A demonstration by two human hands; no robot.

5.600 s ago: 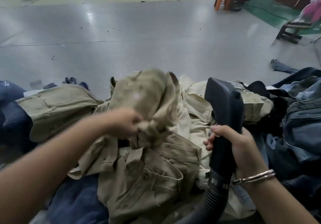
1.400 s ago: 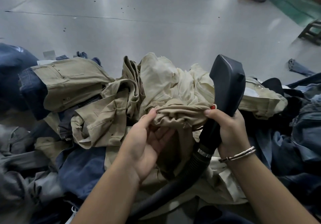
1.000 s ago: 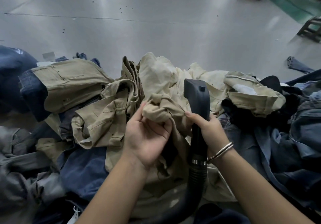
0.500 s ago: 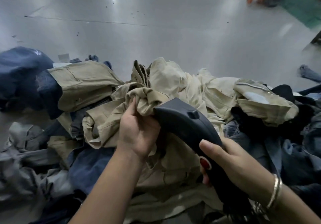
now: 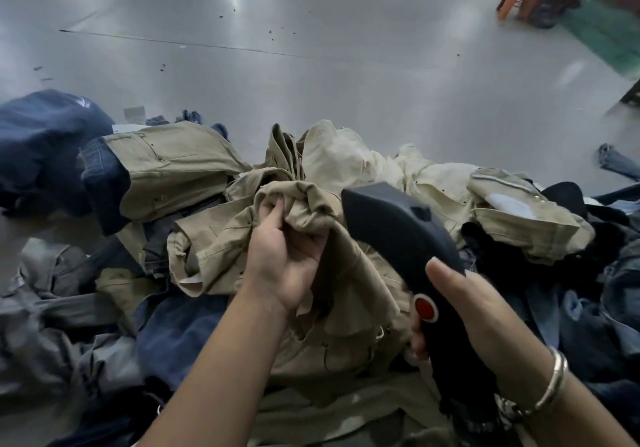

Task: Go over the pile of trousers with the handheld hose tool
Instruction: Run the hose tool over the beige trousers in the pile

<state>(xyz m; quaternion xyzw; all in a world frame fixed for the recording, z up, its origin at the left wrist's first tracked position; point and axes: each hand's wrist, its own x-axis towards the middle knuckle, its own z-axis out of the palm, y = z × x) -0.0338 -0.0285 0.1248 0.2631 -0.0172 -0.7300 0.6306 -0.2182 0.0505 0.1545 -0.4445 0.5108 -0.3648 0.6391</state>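
No text, brand, number or sign can be read anywhere in this view. The hose tool [image 5: 398, 235] shows only a plain red button [image 5: 425, 307] with no marking on it. A pale patch [image 5: 506, 206] on the khaki trousers at about three o'clock and a small grey tag [image 5: 134, 113] on the floor at about ten o'clock might carry print, but both are too blurred to make out.
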